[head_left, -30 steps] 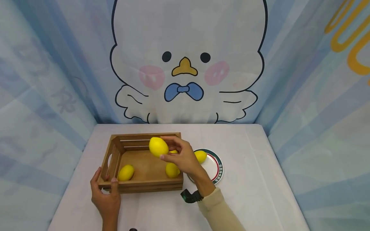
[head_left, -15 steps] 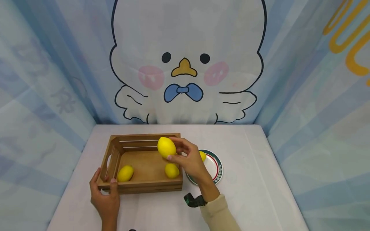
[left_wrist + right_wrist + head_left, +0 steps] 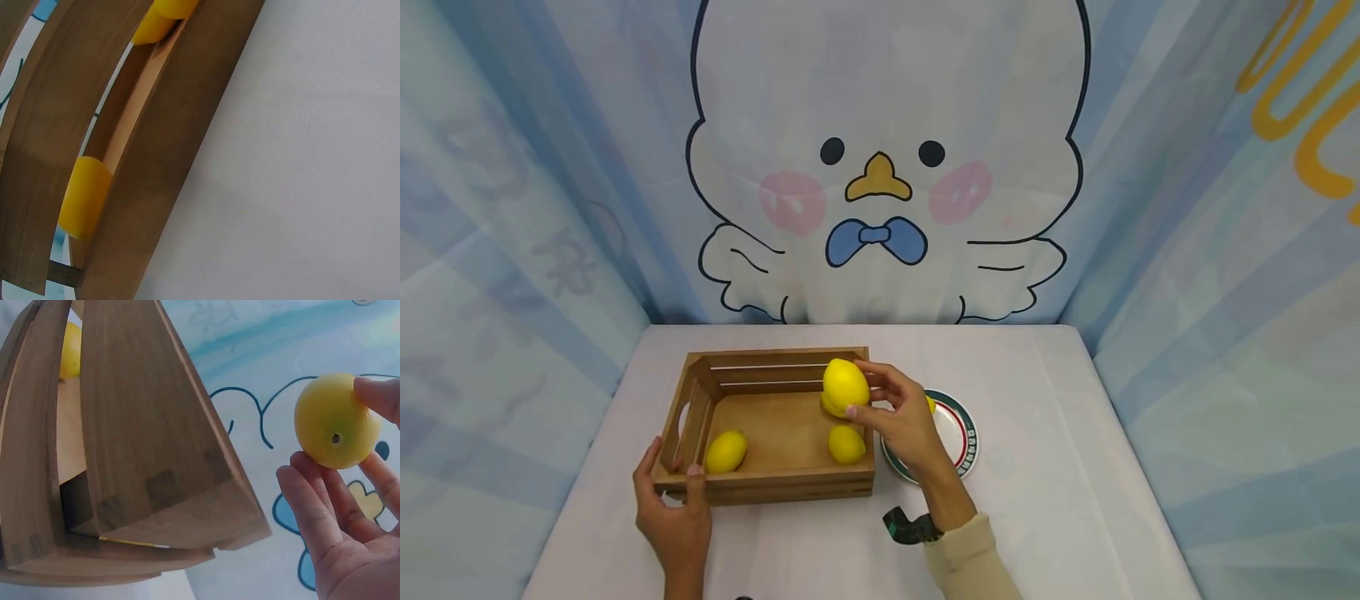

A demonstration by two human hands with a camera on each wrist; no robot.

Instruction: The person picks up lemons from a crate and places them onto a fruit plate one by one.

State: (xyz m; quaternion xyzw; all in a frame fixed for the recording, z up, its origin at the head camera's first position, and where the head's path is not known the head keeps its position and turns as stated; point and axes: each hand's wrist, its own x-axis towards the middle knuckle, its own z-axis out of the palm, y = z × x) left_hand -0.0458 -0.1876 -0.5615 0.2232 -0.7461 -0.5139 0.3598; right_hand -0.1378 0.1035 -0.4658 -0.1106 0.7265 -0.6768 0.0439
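A small dark thing (image 3: 743,597), mostly cut off, shows at the bottom of the head view. A tan sleeve (image 3: 968,557) covers the right forearm, and a black band (image 3: 912,527) sits at that wrist. Of the two hands, the left hand (image 3: 673,518) grasps the crate (image 3: 767,493) at its near left corner, thumb over the front rim, fingers along the left end. The wooden, slatted crate lies on the counter (image 3: 1045,533), nearer its left edge than its right. Inside, the left lemon (image 3: 726,451) lies by the near left corner and the right lemon (image 3: 847,444) by the near right. Raised at the crate's right end, the held lemon (image 3: 847,386) is pinched between the thumb and fingertips of the right hand (image 3: 906,417); the right wrist view shows it apart from the wood. Behind it peeks the rear lemon (image 3: 827,406), mostly hidden. Just right of the crate, the plate (image 3: 958,454), green-rimmed with a red ring, bears another lemon (image 3: 932,404), largely covered by the right hand. Past the counter's back edge hangs a pale blue cloth (image 3: 880,283) printed with a white bird in a blue bow tie.
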